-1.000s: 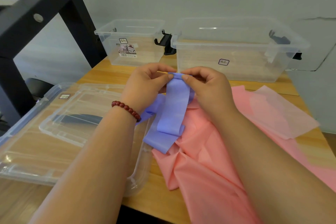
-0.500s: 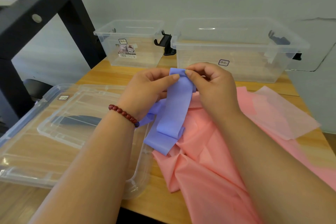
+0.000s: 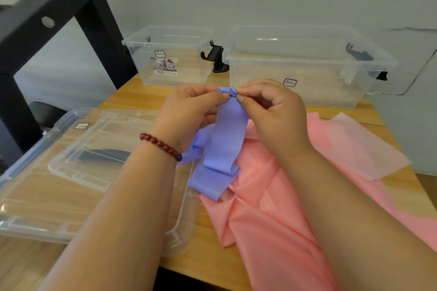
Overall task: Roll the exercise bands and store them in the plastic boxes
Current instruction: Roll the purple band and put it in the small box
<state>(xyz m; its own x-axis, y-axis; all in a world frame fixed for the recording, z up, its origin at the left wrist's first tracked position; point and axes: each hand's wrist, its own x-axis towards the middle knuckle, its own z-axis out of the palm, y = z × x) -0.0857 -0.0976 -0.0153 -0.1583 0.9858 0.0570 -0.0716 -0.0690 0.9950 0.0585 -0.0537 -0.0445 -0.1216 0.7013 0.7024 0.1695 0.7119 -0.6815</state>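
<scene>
A purple exercise band [image 3: 224,144] hangs from both hands above the table, its top edge curled into a small roll. My left hand [image 3: 189,113] pinches the left end of that roll and my right hand [image 3: 274,111] pinches the right end. The band's lower part lies in folds on a wide pink exercise band [image 3: 267,208] spread over the table. Two clear plastic boxes stand open at the back: a small one [image 3: 170,54] on the left and a larger one [image 3: 305,66] on the right.
Two clear lids [image 3: 71,172] lie stacked at the left on the wooden table [image 3: 132,97]. A paler pink band [image 3: 364,146] lies at the right edge. A black metal frame [image 3: 47,21] rises at the far left; a wall is behind.
Both hands have lifted slightly and turned the band's top edge over, so a small roll has formed between the fingertips. The hanging part has shortened a little.
</scene>
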